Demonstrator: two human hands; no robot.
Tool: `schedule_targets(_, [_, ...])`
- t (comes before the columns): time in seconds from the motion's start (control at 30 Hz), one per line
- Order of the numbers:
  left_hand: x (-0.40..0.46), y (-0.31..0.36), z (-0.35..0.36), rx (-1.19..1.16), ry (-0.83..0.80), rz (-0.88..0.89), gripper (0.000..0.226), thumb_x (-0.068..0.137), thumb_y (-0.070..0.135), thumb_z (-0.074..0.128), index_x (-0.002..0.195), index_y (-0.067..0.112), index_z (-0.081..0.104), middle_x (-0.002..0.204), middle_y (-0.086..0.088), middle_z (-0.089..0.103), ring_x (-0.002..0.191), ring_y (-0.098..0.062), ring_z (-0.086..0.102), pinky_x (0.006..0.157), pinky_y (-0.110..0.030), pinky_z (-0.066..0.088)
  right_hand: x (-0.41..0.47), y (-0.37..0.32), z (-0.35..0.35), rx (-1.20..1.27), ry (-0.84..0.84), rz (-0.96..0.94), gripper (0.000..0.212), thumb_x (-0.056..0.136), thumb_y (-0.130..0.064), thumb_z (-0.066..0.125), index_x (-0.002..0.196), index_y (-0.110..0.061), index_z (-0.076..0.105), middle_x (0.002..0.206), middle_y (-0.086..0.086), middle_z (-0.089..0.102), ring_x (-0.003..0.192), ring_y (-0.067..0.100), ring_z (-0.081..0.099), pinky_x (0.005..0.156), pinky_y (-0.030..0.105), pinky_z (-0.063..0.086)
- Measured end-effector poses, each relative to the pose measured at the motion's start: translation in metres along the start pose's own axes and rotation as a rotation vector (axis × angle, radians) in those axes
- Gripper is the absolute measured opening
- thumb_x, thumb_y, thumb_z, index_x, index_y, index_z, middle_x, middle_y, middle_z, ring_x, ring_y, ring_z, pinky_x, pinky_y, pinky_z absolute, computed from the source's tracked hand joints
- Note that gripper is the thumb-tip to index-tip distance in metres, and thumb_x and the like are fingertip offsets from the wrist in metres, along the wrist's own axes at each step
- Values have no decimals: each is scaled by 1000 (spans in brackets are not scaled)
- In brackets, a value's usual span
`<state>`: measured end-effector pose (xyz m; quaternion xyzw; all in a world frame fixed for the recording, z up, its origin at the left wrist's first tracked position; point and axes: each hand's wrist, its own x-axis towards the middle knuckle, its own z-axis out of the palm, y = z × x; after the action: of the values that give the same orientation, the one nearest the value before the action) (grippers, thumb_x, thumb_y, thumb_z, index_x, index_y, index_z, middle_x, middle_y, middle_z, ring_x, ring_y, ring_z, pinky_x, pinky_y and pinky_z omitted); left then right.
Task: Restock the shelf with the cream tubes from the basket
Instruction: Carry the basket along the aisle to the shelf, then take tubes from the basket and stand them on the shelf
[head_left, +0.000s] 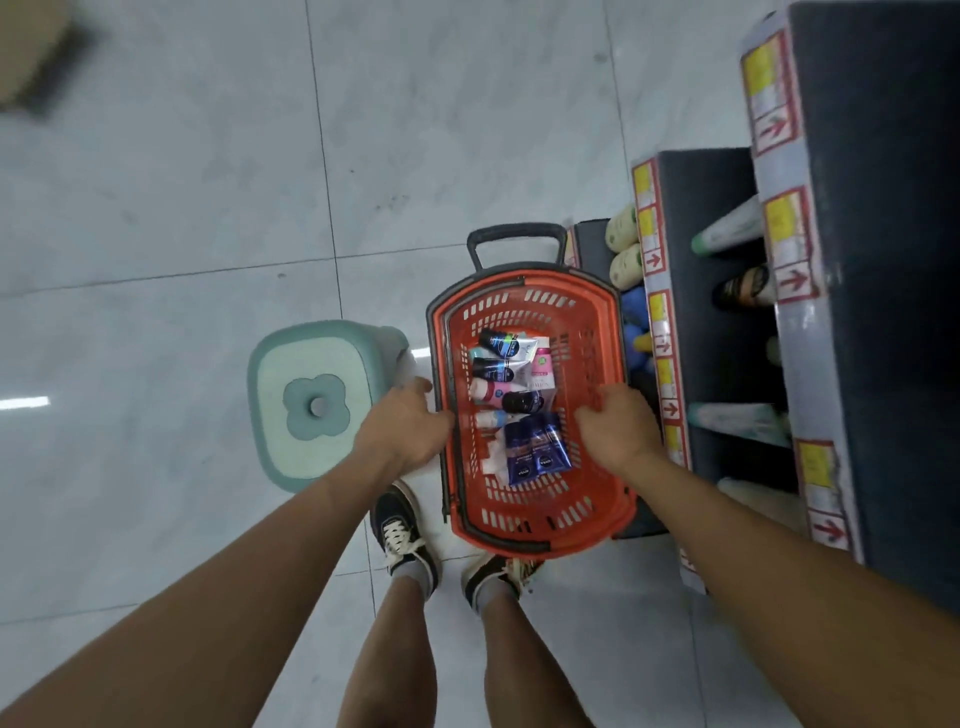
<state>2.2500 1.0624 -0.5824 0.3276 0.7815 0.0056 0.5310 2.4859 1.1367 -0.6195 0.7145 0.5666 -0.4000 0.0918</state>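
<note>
tile floor (182, 182) | orange basket (602, 499) w/ cream tubes (524, 400) | L hand (402, 428) & R hand (618, 423) grip rims

teal plastic stool (317, 402) on pale tiled floor (182, 208), black lace-up sneakers (402, 535)

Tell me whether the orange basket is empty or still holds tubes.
Still loaded. The basket holds a pile of tubes lying flat, among them two dark blue tubes; none is in either hand.
</note>
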Motion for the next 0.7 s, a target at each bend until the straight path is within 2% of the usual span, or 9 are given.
schedule_targets(0.07, [-30,17,-15,34,-2,36,55,101,39,58,147,11,49,142,-10,63,124,-28,60,103,-41,47,-25,-20,-17,-47,-8,-66,12,90,-23,59,79,-19,61,77,-3,64,66,19,62,54,29,45])
schedule_targets(0.17, [-77,40,-40,66,24,95,39,103,36,57,132,10,60,131,-11,68,115,-28,64,91,-32,42,-59,-49,-45,-114,-24,-122,11,87,-32,59,88,-21,60,92,1,64,78,22,64,66,35,53])
schedule_targets(0.23, [-103,48,-56,88,59,119,30,98,39,57,118,17,60,118,-8,70,100,-25,64,85,-32,45,-82,-67,-65,-150,-15,-160,21,88,-35,58,101,-19,62,104,3,62,89,26,63,74,38,54])
schedule_targets(0.3, [-129,55,-71,101,88,131,32,92,42,56,114,18,60,111,-4,71,93,-21,63,82,-35,50,-105,-83,-84,-199,0,-200,30,89,-35,59,112,-16,62,112,5,61,97,28,62,80,39,54])
schedule_targets(0.37, [-156,63,-85,116,127,149,44,93,42,57,129,17,60,126,-7,70,107,-26,66,91,-38,52,-127,-96,-102,-204,5,-232,34,89,-36,60,115,-14,62,115,5,62,98,29,62,80,38,54])
schedule_targets(0.47, [-196,74,-101,148,180,163,60,97,42,58,150,17,49,149,-8,57,131,-30,58,107,-42,49,-159,-110,-125,-197,4,-261,34,86,-37,60,113,-17,64,113,2,64,95,27,65,83,40,58])
schedule_targets(0.6, [-242,85,-117,163,229,198,65,95,42,57,154,17,45,152,-9,55,133,-30,57,109,-44,49,-198,-123,-149,-199,28,-328,15,87,-30,58,94,-19,64,93,-2,66,78,19,65,74,41,61])
schedule_targets(0.7, [-270,86,-125,208,262,219,64,97,42,58,155,17,44,154,-9,53,135,-29,55,110,-43,48,-222,-130,-158,-207,37,-352,18,88,-28,57,98,-16,67,97,1,69,82,21,67,77,39,62])
